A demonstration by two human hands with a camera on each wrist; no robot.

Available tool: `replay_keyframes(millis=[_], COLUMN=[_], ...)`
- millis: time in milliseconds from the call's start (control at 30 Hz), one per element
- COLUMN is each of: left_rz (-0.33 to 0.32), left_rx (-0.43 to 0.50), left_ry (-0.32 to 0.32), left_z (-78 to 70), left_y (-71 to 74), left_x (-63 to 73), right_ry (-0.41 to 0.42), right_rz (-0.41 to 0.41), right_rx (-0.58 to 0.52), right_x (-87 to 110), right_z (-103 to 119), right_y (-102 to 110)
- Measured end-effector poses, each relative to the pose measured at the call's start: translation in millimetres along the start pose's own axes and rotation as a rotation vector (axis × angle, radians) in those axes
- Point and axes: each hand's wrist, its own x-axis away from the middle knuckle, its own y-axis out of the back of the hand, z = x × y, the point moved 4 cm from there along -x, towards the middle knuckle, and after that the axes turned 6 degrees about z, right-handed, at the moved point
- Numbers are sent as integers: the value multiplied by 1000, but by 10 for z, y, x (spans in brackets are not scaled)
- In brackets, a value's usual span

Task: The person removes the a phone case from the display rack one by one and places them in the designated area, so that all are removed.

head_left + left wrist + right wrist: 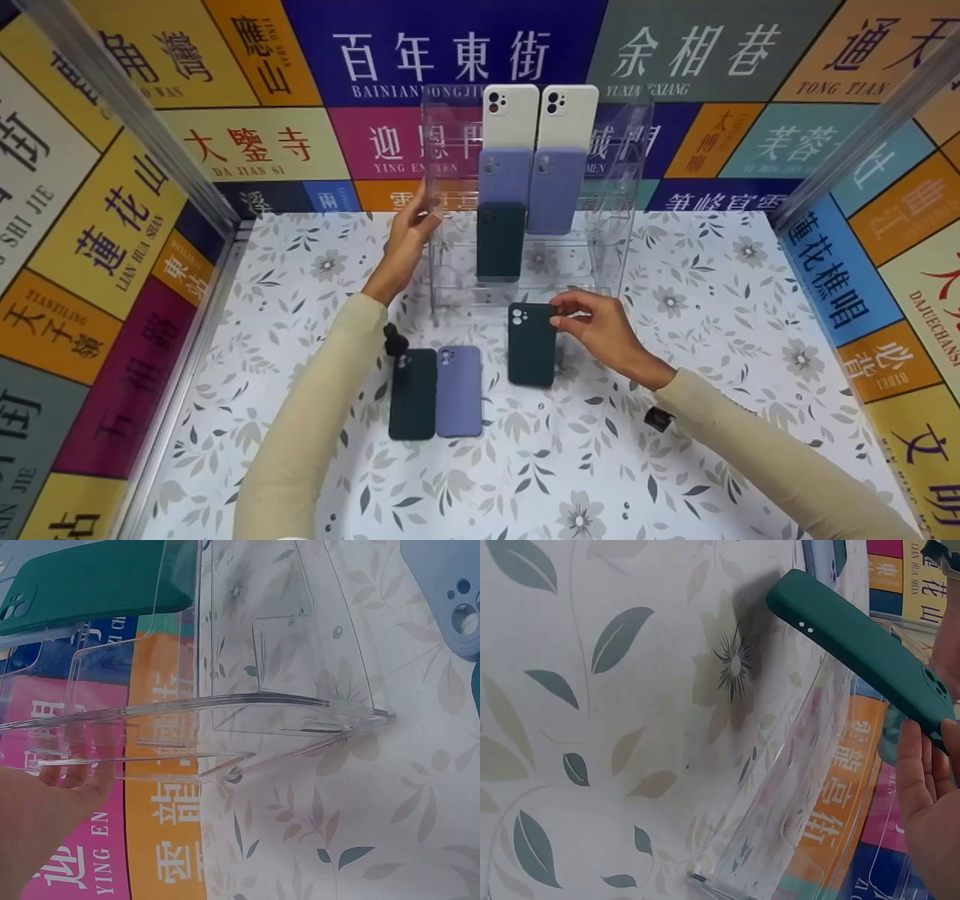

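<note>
My right hand (600,330) pinches a dark green phone case (531,345) by its upper right corner; it is held tilted in front of a clear stepped display stand (615,217). In the right wrist view, the green case (855,637) shows its edge, with fingers and thumb at the camera-hole end. My left hand (409,232) holds the left side of the stand, its fingers seen through clear plastic in the left wrist view. On the stand lean white cases (510,120) at the top, purple cases (555,191) in the middle and one dark green case (500,244) lower left.
On the flowered table (720,442), another dark green case (412,397) and a purple case (458,390) lie side by side near my left forearm. Printed panels with large characters (450,52) wall the back and both sides.
</note>
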Motion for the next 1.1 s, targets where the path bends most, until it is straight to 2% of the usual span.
replay_keyframes(millis=[567, 767, 1100], left_rz=[0, 15, 18], left_rx=[-29, -20, 6], left_ry=[16, 10, -1], left_z=[-2, -4, 7], left_y=[11, 5, 1], left_x=[13, 17, 14], right_ry=[-29, -25, -34], right_rz=[26, 40, 37], right_rx=[-10, -32, -5], right_x=[23, 21, 42], right_z=[-73, -113, -204], right_y=[-164, -205, -291])
